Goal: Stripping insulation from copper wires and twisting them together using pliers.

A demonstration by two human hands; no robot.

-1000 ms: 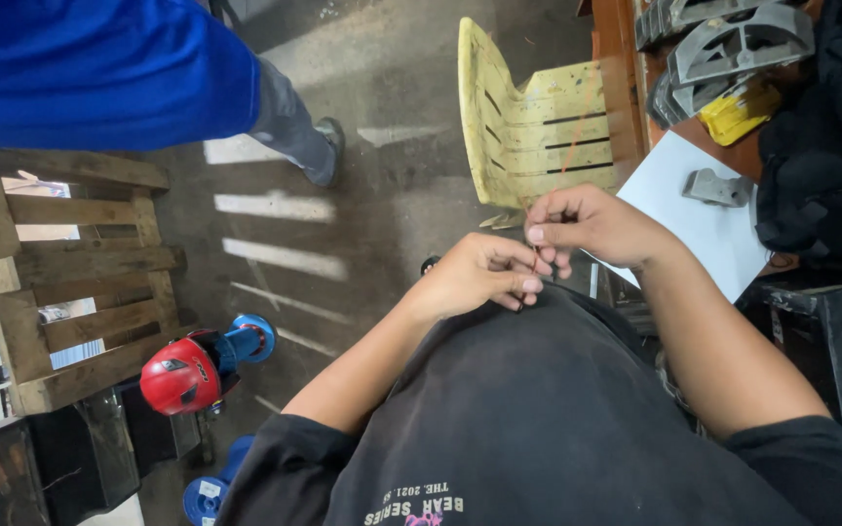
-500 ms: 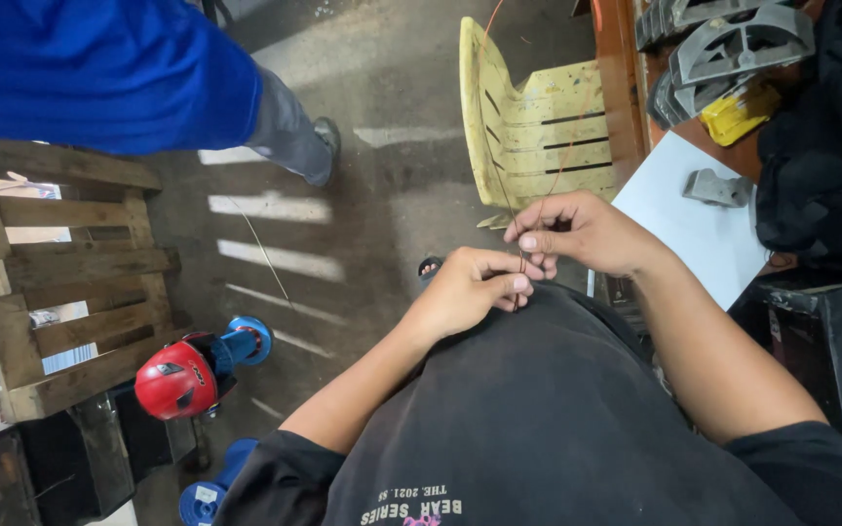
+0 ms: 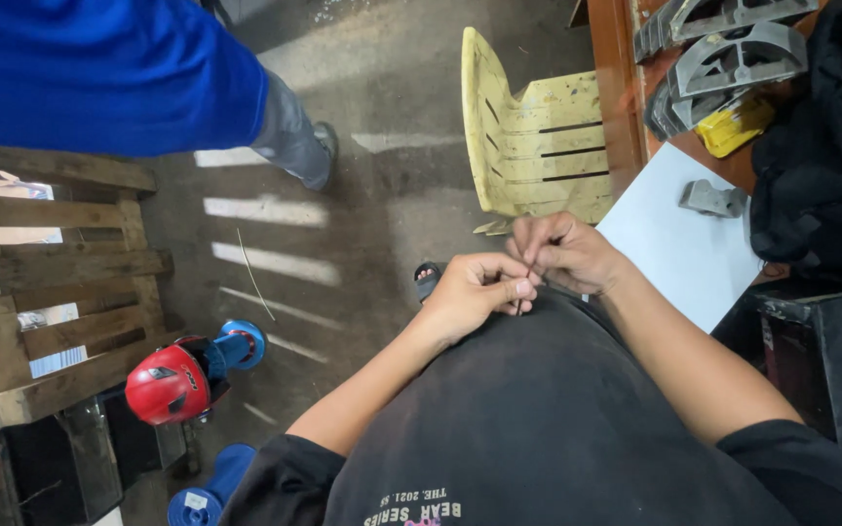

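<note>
While both hands met just above the black shirt (image 3: pixel 557 419) at the near edge, the left hand (image 3: pixel 475 292) was curled nearly closed, thumb pressed against the bent fingers, pinching a thin dark rod-like piece (image 3: pixel 521 304) that showed only as a short sliver below the knuckles. Right hand (image 3: pixel 565 251) sat just beyond and touching the left, fingers bent and bunched over the same spot; whether it also gripped the piece could not be told, as the fingertips hid it. Near left, on the concrete floor (image 3: pixel 382 117): a red-capped tool with blue body (image 3: pixel 182 375), and a blue round part (image 3: pixel 197 502) at the bottom edge. A dark sandalled foot (image 3: pixel 427 281) showed just left of the left hand. Right of the hands, a white sheet (image 3: pixel 679 244) lay on the bench with a small grey metal bracket (image 3: pixel 711 199) on it. Left side, middle distance: a wooden pallet (image 3: pixel 60 263). Farther off, a worn yellow plastic chair (image 3: pixel 533 136) stood beyond the hands, beside the wooden bench edge (image 3: pixel 618 97). Far right on the bench: grey metal brackets stacked (image 3: pixel 723 49), a yellow object (image 3: pixel 733 125) below them, dark cloth (image 3: pixel 821 166) at the right. Far left: another person in a blue top (image 3: pixel 99 73), grey trouser leg and shoe (image 3: pixel 299 141) on the floor.
</note>
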